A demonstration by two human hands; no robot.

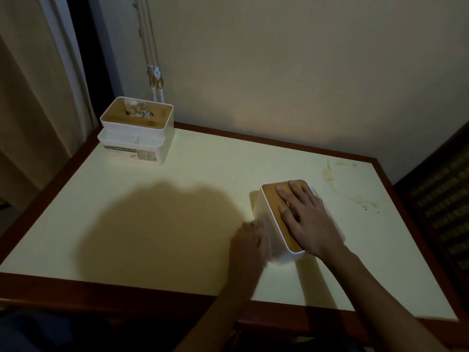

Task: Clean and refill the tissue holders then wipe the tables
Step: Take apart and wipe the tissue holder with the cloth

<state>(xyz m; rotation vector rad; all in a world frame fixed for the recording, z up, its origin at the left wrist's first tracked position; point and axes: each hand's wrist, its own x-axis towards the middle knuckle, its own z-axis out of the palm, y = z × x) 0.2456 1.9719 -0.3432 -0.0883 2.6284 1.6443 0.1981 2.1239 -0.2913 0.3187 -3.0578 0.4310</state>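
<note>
A white tissue holder with a wooden lid [275,212] stands near the table's right middle. My right hand [308,219] lies flat on its lid, fingers straight. My left hand [251,246] is blurred against the holder's left side, and I cannot tell if it holds anything. A second white tissue holder [138,130] with a wooden lid, a tissue poking out and front compartments stands at the far left corner.
The cream table [152,224] has a dark wooden rim and brownish stains [330,171] at its far right. A wall runs behind it, a curtain [33,97] hangs at the left, and a dark patterned chair back [441,199] is at the right.
</note>
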